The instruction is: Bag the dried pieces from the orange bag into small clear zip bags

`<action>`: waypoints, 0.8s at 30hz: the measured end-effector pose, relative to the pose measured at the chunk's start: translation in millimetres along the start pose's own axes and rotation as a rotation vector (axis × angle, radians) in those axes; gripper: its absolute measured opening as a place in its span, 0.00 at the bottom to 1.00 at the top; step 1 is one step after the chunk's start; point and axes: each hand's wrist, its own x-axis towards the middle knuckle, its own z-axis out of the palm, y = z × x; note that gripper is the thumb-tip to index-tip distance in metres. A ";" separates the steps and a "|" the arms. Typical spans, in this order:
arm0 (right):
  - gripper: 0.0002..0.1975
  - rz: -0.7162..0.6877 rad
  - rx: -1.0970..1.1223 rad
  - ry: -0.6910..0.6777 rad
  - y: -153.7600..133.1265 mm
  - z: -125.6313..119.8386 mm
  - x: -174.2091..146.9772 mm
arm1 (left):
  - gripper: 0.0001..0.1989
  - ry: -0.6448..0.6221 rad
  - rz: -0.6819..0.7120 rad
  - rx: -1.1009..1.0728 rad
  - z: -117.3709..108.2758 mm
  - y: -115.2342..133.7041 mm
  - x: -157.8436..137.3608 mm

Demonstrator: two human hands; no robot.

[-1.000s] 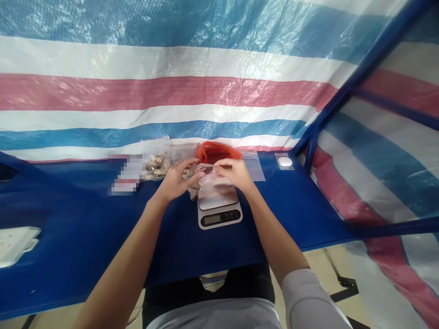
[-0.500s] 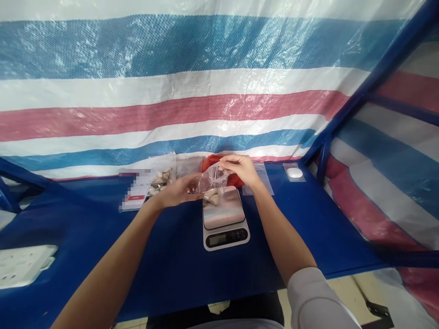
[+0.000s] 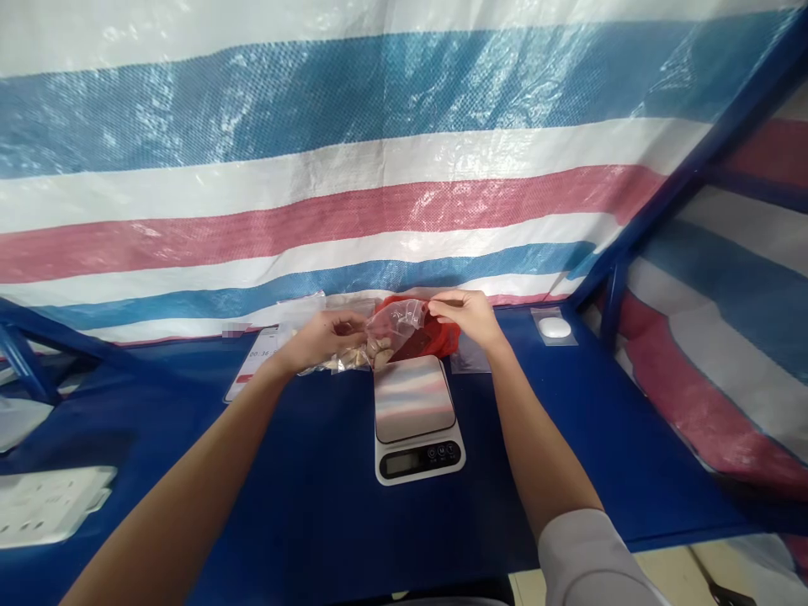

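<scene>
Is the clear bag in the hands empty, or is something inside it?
Not empty. The clear bag, held between the left hand and right hand, has pale pieces at its lower end.

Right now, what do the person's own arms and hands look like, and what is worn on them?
Both hands are bare: no gloves, and no rings or watch that I can see. The left hand leads to an arm bare all along its visible length. The right hand leads to a bare forearm, with a light grey sleeve near the elbow.
</scene>
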 end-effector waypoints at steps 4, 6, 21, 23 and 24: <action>0.18 -0.007 -0.057 -0.071 -3.2 1.3 -4.2 | 0.22 0.010 0.043 0.048 -0.7 -0.3 7.0; 0.19 -0.025 -0.109 -0.103 -3.0 7.1 -5.7 | 0.21 -0.023 0.058 0.082 0.2 2.7 9.8; 0.09 0.101 0.008 -0.055 19.8 9.9 2.9 | 0.20 -0.019 -0.006 0.276 -10.6 10.7 20.4; 0.09 0.110 -0.071 -0.053 17.7 11.2 1.7 | 0.19 0.024 -0.034 0.301 -11.7 10.3 22.0; 0.09 0.103 -0.123 -0.054 17.0 12.2 1.3 | 0.19 0.052 -0.039 0.303 -10.8 10.2 23.1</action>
